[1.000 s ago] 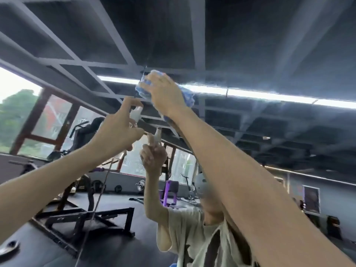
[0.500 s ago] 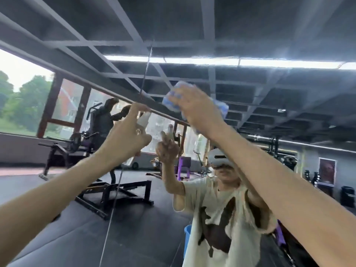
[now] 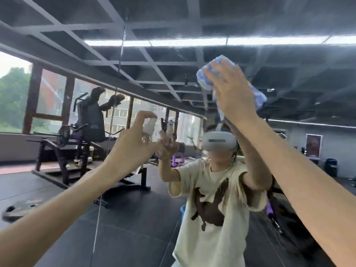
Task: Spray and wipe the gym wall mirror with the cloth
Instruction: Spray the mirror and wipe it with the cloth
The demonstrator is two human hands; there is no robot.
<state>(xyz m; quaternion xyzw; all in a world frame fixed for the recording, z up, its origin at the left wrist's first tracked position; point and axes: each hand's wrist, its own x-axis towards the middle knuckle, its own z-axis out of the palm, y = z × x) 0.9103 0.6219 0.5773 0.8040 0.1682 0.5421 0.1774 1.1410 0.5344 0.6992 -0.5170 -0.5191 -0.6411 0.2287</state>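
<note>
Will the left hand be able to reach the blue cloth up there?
Probably yes: open air lies between the left hand and the cloth, though its fingers hold the spray bottle.

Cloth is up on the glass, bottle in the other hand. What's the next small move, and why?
Probably draw the right hand with the cloth down the mirror: it presses the cloth flat, high on the glass, while the left hand grips the spray bottle lower, clear of that path.
</note>
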